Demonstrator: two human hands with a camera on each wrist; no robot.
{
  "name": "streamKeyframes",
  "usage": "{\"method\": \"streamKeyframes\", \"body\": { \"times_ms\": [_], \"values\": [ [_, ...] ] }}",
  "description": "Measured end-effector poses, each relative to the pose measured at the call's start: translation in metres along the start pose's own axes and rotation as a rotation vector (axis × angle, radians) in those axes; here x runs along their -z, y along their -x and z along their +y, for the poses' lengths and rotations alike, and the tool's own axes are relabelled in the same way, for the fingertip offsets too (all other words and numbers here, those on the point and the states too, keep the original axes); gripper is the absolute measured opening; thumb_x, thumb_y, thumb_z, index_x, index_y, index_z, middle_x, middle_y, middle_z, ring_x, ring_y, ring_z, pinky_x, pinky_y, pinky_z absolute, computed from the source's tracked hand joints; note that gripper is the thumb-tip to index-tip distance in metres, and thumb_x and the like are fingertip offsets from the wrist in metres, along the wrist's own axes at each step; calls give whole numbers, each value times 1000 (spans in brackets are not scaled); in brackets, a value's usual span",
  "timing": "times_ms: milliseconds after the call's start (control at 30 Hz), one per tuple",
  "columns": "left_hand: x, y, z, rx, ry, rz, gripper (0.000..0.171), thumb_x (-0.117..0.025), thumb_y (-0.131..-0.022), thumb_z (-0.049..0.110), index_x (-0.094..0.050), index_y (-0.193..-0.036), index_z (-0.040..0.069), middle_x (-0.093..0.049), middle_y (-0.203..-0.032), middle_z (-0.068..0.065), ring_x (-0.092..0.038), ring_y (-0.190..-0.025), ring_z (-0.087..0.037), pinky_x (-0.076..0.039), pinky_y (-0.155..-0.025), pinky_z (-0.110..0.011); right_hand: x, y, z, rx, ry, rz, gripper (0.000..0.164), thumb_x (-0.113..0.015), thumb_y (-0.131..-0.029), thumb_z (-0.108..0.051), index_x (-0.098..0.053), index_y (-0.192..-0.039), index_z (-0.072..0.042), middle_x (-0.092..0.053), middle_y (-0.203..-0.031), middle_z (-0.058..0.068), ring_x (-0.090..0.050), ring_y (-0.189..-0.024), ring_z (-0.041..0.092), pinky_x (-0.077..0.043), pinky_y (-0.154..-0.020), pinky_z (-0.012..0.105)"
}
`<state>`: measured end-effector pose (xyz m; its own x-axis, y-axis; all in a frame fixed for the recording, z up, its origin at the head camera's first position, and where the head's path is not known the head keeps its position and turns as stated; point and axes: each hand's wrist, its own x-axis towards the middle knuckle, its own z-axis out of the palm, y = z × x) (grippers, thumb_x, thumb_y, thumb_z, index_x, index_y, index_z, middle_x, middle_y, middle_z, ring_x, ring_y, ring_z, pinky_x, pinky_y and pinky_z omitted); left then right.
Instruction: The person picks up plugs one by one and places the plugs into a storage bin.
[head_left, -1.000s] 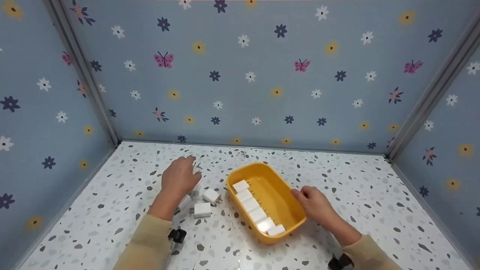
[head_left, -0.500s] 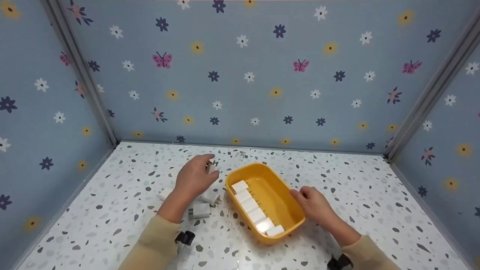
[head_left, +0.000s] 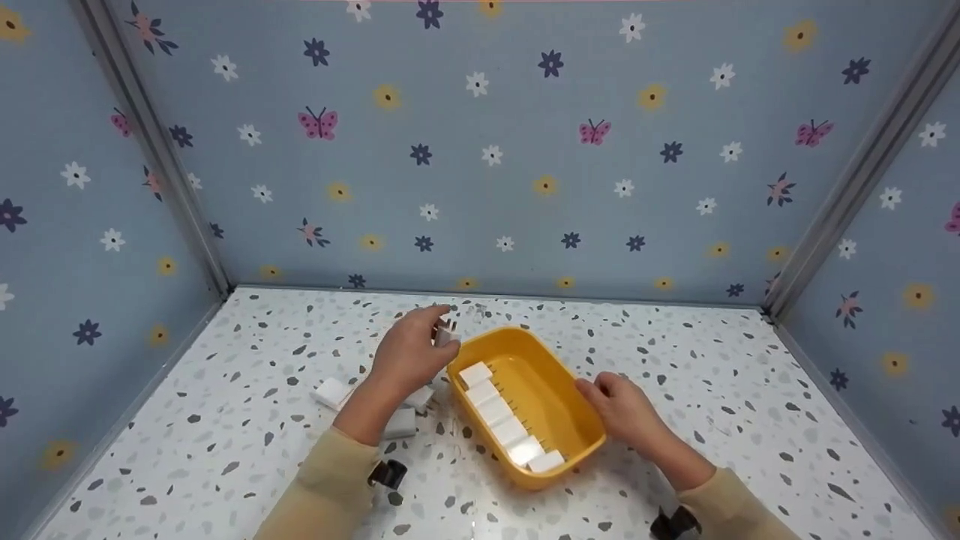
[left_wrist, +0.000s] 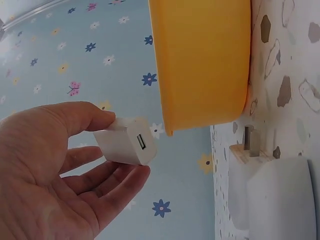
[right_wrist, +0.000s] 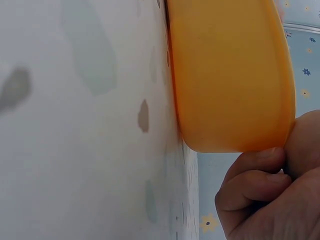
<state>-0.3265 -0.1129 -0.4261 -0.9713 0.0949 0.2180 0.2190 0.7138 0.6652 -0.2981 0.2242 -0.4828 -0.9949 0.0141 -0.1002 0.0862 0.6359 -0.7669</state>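
Flowered blue panels (head_left: pixel 517 217) rise along the far, left and right edges of our pale speckled surface (head_left: pixel 675 352). Our left hand (head_left: pixel 409 349) is raised, pinching a white charger (head_left: pixel 448 337) between thumb and fingers just outside the far left corner of the yellow tray (head_left: pixel 546 397). Our right hand (head_left: pixel 628 411) grips that tray's right rim, so our hands are apart, on opposite sides of it.

The tray sits aslant near the middle of the surface. Along its left wall lies a row of six chargers (head_left: pixel 494 412), prongs toward the bare right half. Farther left, toward the surface's left edge, we see three loose chargers (head_left: pixel 331 393), partly behind our forearm; we cannot tell whether it hides more.

To set the held one down well, we judge it best to brace the rim firmly, lift the charger clear of the wall, turn its prongs to match the others, and lower it into the bare half without nudging its neighbours.
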Motion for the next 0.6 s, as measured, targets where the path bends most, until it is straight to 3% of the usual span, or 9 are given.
{"method": "streamKeyframes", "body": {
  "times_ms": [167,400,600],
  "values": [
    [-8,-1,7,-28,9,7,59,-76,-100,18,-64,-157,9,-71,-131,-10,-70,-115,-29,-61,-105,-49,-1,0,1,9,-9,1,34,-64,-115,-36,-66,-97,-8,-63,-87,9,-59,-80,23,-49,-65,30],
    [-17,-3,13,-128,13,11,53,-73,-99,13,-70,-152,13,-71,-125,-10,-69,-105,-29,-61,-94,-47,-1,0,2,-2,-6,-2,34,-63,-115,-37,-67,-99,-8,-63,-89,9,-59,-80,23,-50,-67,31],
    [-24,-7,17,-190,21,-24,49,-73,-98,12,-74,-147,15,-70,-127,-12,-67,-102,-29,-59,-89,-48,0,2,1,28,6,18,36,-64,-115,-37,-65,-95,-8,-59,-85,7,-55,-76,22,-45,-62,29]
  ]
}}
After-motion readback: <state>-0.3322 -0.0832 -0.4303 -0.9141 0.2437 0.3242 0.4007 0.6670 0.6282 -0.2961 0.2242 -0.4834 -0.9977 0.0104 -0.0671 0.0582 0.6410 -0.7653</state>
